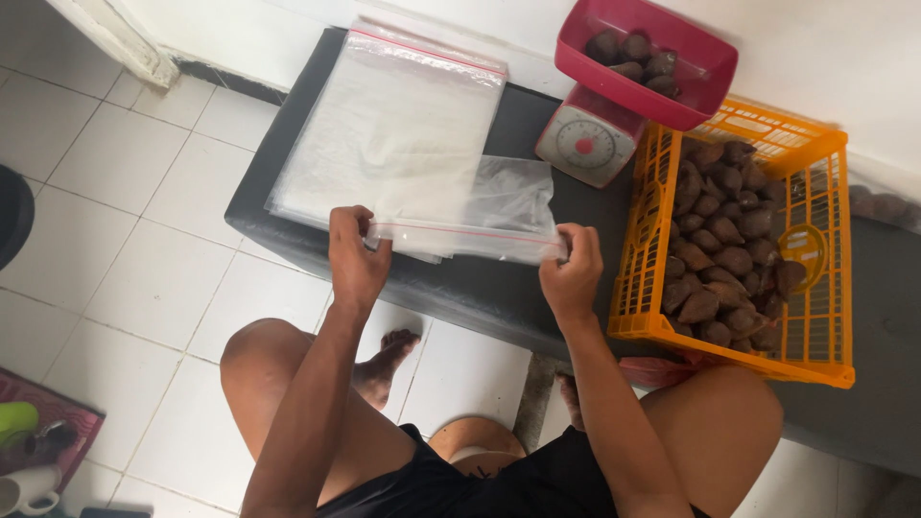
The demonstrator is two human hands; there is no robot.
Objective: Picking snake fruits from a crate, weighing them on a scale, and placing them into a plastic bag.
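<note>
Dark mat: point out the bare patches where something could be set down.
Free: the dark mat's near strip between the left hand and right hand, below the held zip bag, and the patch right of the orange crate. Crowded: the bag stack covers the left; the scale and red tub fill the far middle.
</note>
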